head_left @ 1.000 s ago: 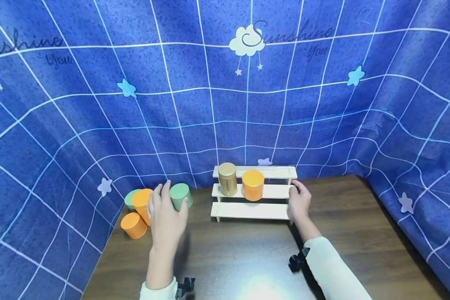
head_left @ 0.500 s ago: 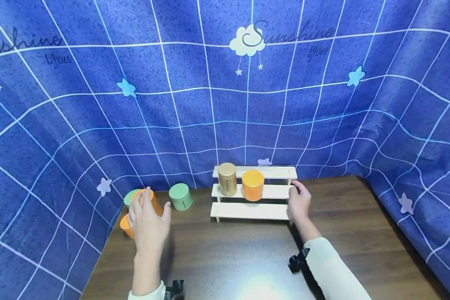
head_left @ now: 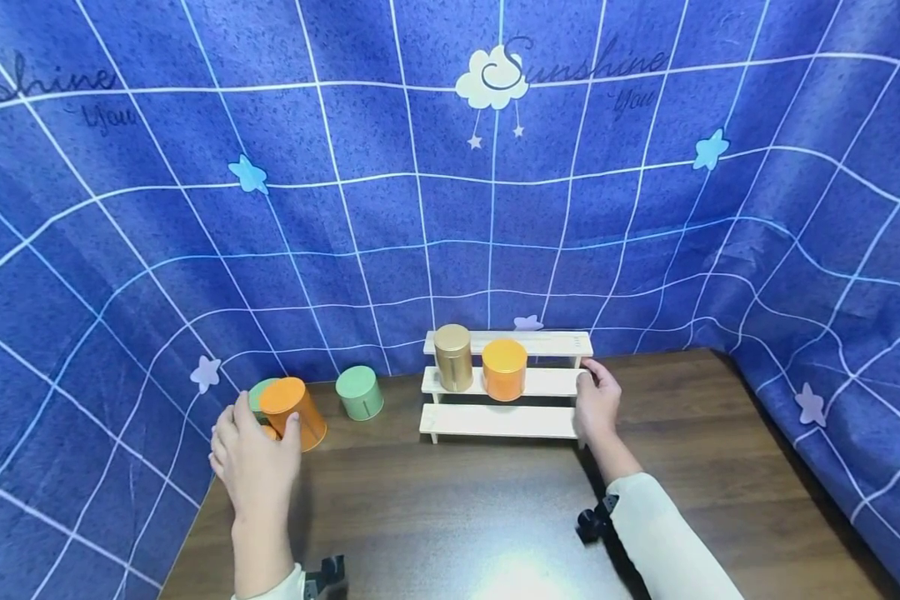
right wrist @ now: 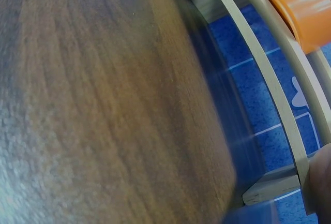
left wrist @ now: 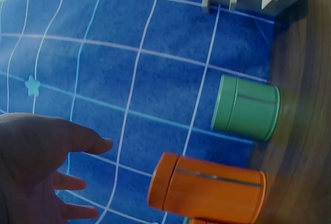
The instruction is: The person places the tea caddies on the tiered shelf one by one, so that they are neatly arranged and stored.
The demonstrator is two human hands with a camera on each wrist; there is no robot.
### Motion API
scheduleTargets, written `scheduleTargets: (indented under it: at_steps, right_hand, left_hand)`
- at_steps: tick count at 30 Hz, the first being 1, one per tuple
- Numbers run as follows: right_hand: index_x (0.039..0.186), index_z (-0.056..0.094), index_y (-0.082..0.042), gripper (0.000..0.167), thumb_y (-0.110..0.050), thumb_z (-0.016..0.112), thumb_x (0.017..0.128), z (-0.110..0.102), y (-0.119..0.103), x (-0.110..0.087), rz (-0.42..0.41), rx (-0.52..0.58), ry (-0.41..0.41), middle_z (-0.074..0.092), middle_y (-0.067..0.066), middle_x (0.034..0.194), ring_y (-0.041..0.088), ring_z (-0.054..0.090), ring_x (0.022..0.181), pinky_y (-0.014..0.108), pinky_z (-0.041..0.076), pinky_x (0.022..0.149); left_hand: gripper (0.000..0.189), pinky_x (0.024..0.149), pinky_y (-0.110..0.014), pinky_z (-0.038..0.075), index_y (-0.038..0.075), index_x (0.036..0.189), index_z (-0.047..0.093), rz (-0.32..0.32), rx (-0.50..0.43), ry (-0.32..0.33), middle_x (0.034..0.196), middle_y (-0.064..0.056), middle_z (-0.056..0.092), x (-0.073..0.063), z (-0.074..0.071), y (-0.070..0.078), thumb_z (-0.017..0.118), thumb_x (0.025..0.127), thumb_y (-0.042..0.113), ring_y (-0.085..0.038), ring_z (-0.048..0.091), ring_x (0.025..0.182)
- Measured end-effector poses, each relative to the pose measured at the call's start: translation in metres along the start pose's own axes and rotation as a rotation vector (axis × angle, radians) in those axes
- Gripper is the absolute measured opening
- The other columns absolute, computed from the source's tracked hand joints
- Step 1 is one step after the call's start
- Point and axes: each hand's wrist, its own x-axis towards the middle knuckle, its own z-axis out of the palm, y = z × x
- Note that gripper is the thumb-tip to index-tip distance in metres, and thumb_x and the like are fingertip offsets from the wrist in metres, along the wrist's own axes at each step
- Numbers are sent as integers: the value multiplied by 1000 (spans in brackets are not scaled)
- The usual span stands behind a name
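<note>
Part-hidden orange tin [head_left: 272,432] under the left hand [head_left: 257,458], three-tier wooden rack [head_left: 504,422] gripped by the right hand [head_left: 598,402]

Well to the left of the rack, the part-hidden orange tin is mostly covered by the left hand, and only a sliver is shown between finger and thumb. The thumb and fingers are held wide apart, presumably so that a tin can be spanned; whether it is touched cannot be told. The rack's right end is held by the right hand, probably so that the frame is kept from shifting.

Left of the rack, just beside the part-hidden orange tin, a tall orange tin [head_left: 304,417] is stood upright. A green tin [head_left: 360,396] is placed closer to the rack's left end, apart from the others, while a second green tin [head_left: 259,390] is partly screened by the tall orange tin. On the rack's middle tier a gold tin [head_left: 453,360] and, to its right, a squat orange tin [head_left: 505,372] are carried upright, seemingly so that their flat bases are supported by the board. The rack is set on a wood-grain table [head_left: 450,508], before a blue grid-patterned curtain [head_left: 375,208].
</note>
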Motion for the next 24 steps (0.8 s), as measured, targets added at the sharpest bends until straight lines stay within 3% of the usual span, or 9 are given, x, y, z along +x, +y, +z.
scheduleTargets:
  at_steps: [9, 15, 20, 24]
  right_hand:
    - [128, 71, 3, 38, 1, 53, 94, 1, -1, -1, 20, -1, -8, 63, -7, 88, 0, 44, 56, 14, 39, 50]
    - [129, 70, 2, 38, 2, 52, 96, 1, -3, 0, 36, 17, -23, 65, 4, 102, -1, 39, 51, 15, 36, 48]
    - [132, 66, 2, 37, 1, 48, 99, -1, -6, -3, 28, -37, -58, 62, 15, 112, 1, 39, 53, 16, 36, 51]
    - [134, 63, 3, 39, 2, 45, 99, -2, -7, -4, 22, -52, -79, 62, 20, 122, 4, 49, 69, 20, 46, 67]
  left_hand:
    - [88, 118, -80, 14, -1, 165, 21, -96, 20, -28, 161, -39, 28, 10, -3, -22, 68, 97, 31, -61, 22, 150]
    - [89, 119, -79, 13, -3, 165, 18, -166, 31, -71, 163, -40, 23, 17, -4, -35, 65, 99, 33, -62, 20, 151]
    - [89, 120, -80, 13, -5, 165, 17, -222, 62, -105, 163, -42, 20, 20, 0, -49, 63, 99, 34, -65, 18, 150]
    - [89, 118, -80, 17, -4, 165, 18, -253, 105, -131, 162, -43, 20, 21, 4, -56, 63, 99, 36, -67, 22, 147]
